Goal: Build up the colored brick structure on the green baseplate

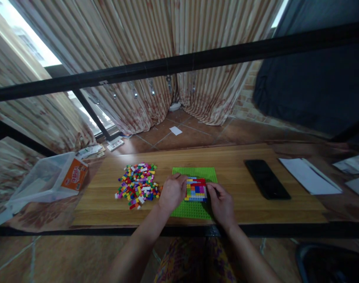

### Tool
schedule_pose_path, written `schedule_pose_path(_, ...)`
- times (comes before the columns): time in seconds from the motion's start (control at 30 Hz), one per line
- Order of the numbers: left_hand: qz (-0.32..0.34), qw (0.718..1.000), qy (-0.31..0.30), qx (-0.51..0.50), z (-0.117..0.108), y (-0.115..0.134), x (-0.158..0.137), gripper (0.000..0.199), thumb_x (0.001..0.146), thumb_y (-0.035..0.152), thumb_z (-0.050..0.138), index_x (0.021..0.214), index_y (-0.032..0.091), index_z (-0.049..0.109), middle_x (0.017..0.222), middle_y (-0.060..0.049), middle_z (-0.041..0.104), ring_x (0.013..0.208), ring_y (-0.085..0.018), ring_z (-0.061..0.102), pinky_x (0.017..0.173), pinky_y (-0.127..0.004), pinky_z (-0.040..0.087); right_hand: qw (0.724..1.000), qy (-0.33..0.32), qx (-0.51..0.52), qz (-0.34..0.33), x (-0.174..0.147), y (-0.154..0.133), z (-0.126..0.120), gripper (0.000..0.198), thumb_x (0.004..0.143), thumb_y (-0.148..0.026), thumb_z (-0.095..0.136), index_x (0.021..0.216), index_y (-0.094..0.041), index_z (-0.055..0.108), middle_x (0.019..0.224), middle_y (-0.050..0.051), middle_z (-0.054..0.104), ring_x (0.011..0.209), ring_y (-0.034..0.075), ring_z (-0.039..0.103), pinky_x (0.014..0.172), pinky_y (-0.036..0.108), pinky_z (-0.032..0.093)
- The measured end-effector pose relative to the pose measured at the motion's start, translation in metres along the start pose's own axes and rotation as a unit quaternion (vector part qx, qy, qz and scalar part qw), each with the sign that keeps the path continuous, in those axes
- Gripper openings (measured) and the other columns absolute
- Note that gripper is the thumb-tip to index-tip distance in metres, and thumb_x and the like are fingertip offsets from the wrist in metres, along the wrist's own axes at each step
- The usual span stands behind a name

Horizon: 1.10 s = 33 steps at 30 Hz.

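Note:
A green baseplate [193, 212] lies on the wooden board, with a block of many-coloured toy bricks [196, 190] on it. My left hand [173, 191] is closed at the left side of this brick block, its fingers bent over the upper left corner. At the right side, my right hand [221, 202] is closed with thumb and forefinger against the block's edge. Whether either hand also pinches a loose brick is too small to make out. A heap of loose bricks [140, 184] lies on the board, left of the baseplate.
On the wooden board [108, 212], a black phone [267, 179] lies to the right, with white paper [310, 176] beyond it. A clear plastic box [46, 177] with an orange label stands at the left. A black rail [179, 65] crosses before the curtains.

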<state>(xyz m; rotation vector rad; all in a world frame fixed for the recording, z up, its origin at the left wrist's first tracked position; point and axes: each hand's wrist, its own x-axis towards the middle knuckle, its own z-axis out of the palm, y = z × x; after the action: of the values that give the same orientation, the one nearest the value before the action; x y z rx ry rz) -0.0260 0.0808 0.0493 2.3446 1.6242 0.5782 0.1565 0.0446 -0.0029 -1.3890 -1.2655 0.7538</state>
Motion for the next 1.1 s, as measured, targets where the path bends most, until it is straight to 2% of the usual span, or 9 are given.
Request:
schedule_pose_path(0.27,0.016,0.997,-0.055,0.058,-0.008,0.002,0.012,0.026,0.095,0.022,0.039,0.088,0.019,0.064,0.086,-0.006,0.064,0.082,-0.017,0.061,0.080,-0.029,0.048,1.000,0.006,-0.001,0.000,0.001,0.006,0.001,0.034,0.088,-0.049,0.051,0.090,-0.020,0.070,0.092,0.006,0.070,0.087,0.021,0.063,0.082,0.034,0.047)
schedule_pose_path(0.5,0.018,0.995,-0.087,0.049,-0.015,0.004,0.017,0.017,0.092,0.025,0.047,0.087,0.020,0.062,0.085,-0.004,0.064,0.082,-0.016,0.061,0.082,-0.027,0.048,1.000,0.000,0.009,0.003,0.001,0.006,0.001,0.036,0.087,-0.050,0.051,0.091,-0.020,0.071,0.093,0.007,0.071,0.086,0.021,0.063,0.080,0.034,0.048)
schedule_pose_path(0.83,0.045,0.987,-0.140,0.063,-0.025,0.001,0.034,0.016,0.087,0.020,0.053,0.077,0.019,0.065,0.079,-0.004,0.067,0.075,-0.016,0.062,0.074,-0.025,0.046,1.000,0.004,0.000,-0.001,0.001,0.004,0.001,0.034,0.088,-0.048,0.051,0.091,-0.021,0.071,0.092,0.006,0.071,0.085,0.020,0.064,0.080,0.033,0.048)
schedule_pose_path(0.97,0.017,0.987,-0.157,0.019,-0.028,-0.002,0.045,0.013,0.081,0.018,0.059,0.070,0.019,0.067,0.065,0.000,0.063,0.063,-0.014,0.058,0.065,-0.024,0.043,1.000,0.001,0.000,-0.002,0.000,0.003,0.000,0.034,0.088,-0.048,0.051,0.092,-0.020,0.070,0.094,0.007,0.071,0.086,0.021,0.063,0.081,0.034,0.048)
schedule_pose_path(1.1,-0.086,0.977,-0.159,-0.118,-0.018,-0.013,0.051,0.006,0.071,0.021,0.067,0.066,0.017,0.066,0.058,0.004,0.059,0.056,-0.010,0.053,0.057,-0.022,0.039,1.000,0.006,-0.005,-0.007,0.000,0.002,0.000,0.033,0.088,-0.047,0.051,0.090,-0.020,0.070,0.092,0.006,0.071,0.086,0.021,0.063,0.080,0.033,0.048)
